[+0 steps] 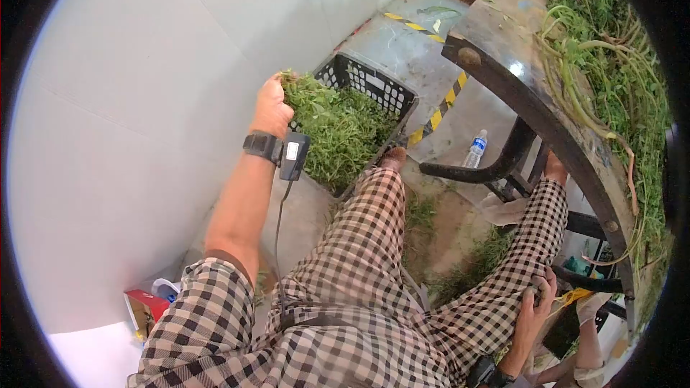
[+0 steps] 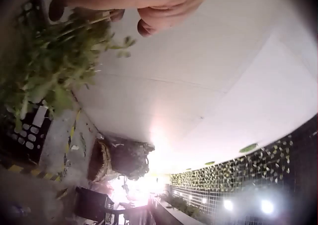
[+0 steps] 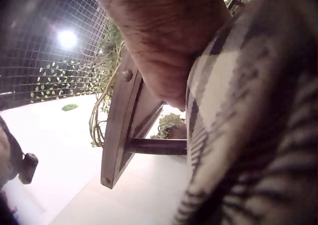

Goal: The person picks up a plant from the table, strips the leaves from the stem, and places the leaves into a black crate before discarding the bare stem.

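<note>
My left hand (image 1: 272, 106) pinches leafy green stems (image 2: 64, 56) between thumb and fingers at the near-left side of a black plastic crate (image 1: 374, 80). The crate is heaped with cut leafy greens (image 1: 341, 129), and the held stems overlap that heap in the head view. In the left wrist view the left hand (image 2: 144, 1) shows at the top, its fingertips around the stem ends. My right hand (image 1: 533, 316) rests against the right checked trouser leg, fingers loosely bent. The right wrist view shows only part of that hand (image 3: 159, 41) beside the checked cloth.
On the right, a table (image 1: 496, 14) bears a pile of long-stemmed greens (image 1: 611, 21). Beneath it are a black chair (image 1: 496, 165) and a water bottle (image 1: 476, 147). Another person's gloved hand (image 1: 591, 307) shows at lower right. A wall (image 1: 180, 65) stands left; loose greens litter the floor.
</note>
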Tool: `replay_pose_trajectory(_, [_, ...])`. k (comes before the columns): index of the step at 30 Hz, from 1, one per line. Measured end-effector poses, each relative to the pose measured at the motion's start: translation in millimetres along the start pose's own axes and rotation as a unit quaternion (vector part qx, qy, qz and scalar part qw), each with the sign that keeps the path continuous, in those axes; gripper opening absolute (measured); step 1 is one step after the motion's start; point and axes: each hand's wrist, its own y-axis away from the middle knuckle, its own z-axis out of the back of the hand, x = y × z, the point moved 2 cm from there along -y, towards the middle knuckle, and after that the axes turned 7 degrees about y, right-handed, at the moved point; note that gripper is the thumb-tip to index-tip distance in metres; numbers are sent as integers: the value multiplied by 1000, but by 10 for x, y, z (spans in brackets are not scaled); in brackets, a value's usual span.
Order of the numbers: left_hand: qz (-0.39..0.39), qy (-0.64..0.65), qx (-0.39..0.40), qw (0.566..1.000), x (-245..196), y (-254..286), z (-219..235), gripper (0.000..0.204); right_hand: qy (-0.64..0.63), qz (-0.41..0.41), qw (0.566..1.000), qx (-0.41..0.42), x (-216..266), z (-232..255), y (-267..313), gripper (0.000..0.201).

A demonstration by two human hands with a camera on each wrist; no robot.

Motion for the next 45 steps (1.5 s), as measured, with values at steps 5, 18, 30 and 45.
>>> replay_pose_trajectory(5, [41, -148, -129, 980, 265, 186, 304, 28, 20, 53, 998, 6, -64, 22, -29, 27])
replay_pose_trajectory(18, [310, -121, 261, 906, 971, 1546, -328, 17, -47, 69, 996, 24, -226, 27, -200, 29])
replay_pose_trajectory(30, [367, -282, 223, 858, 1330, 2129, -260, 15, -183, 22, 983, 21, -357, -30, -255, 42])
replay_pose_trajectory(45, [347, -255, 246, 869, 1213, 2276, -337, 15, -309, -79, 945, 65, -395, 58, -130, 68])
